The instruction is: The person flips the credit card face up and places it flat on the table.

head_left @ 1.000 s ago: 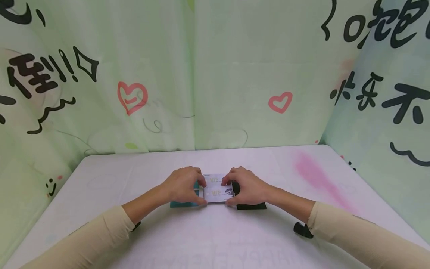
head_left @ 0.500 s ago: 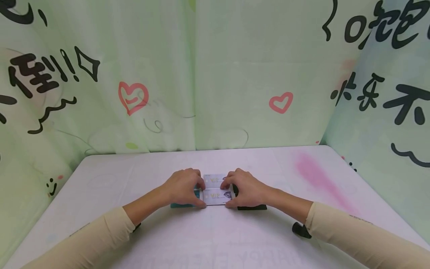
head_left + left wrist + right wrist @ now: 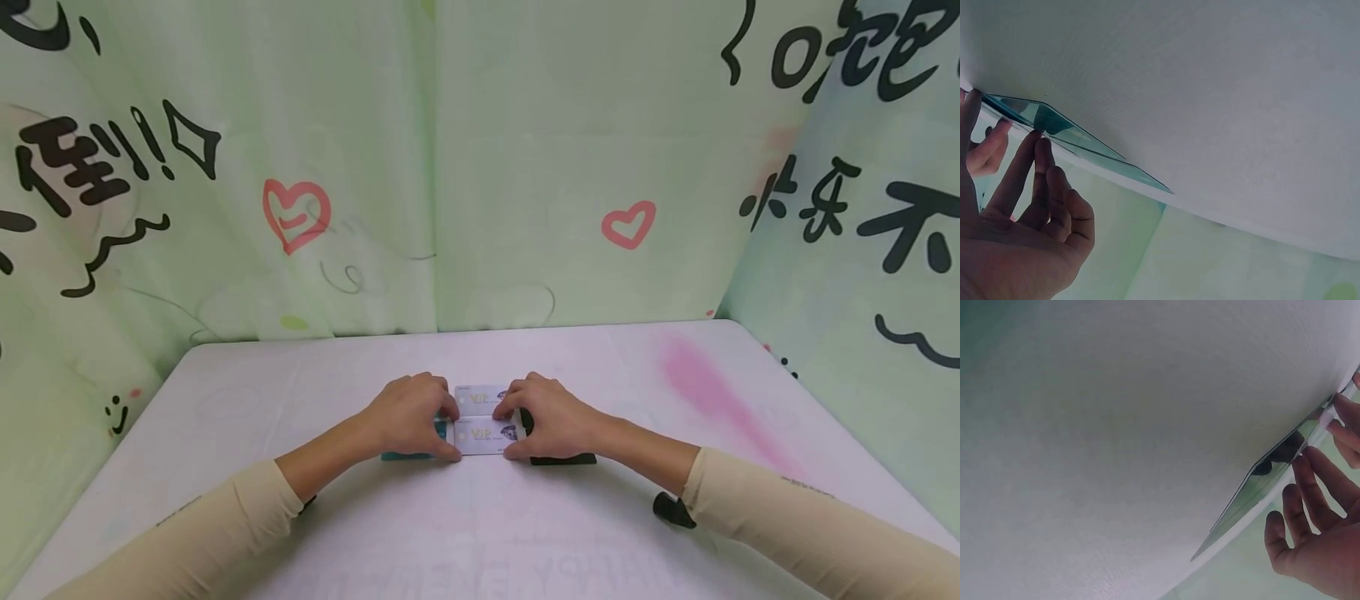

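Two pale VIP cards lie at the middle of the table, a far card directly above a near card in the head view. My left hand holds the near card at its left end, thumb at the front corner and forefinger at the back one. At the right end my right hand holds the same card likewise. Teal cards lie flat beneath my left hand, partly hidden by it. Under my right hand are dark, glossy cards, seen black in the head view.
A white cloth with a pink smear covers the table. Pale green curtains with black lettering and red hearts hang behind and at both sides. A black strap piece shows under the right sleeve.
The near card first slides slightly toward me, and its VIP print becomes easier to read. Over the last half second both hands stay nearly in place.
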Tool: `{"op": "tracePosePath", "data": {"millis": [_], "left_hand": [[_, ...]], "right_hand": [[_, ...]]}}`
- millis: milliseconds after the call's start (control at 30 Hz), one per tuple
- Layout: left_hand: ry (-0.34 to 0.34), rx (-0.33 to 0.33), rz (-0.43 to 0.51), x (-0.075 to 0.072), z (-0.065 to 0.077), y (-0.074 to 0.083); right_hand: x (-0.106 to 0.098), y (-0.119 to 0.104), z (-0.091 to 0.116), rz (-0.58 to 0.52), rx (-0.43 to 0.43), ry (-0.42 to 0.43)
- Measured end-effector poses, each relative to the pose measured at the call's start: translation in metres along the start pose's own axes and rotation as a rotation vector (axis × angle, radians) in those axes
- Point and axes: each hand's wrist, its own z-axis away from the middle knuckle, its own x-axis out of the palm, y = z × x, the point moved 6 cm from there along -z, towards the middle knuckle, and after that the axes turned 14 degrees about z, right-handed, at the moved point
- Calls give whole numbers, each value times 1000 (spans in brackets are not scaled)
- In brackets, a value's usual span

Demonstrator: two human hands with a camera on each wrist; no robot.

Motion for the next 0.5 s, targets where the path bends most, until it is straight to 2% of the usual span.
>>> {"op": "tracePosePath", "data": {"millis": [500], "left_hand": [[-1, 10, -36, -1, 1, 2]], "right_hand": [[-1, -1, 1, 2, -3, 6]]}}
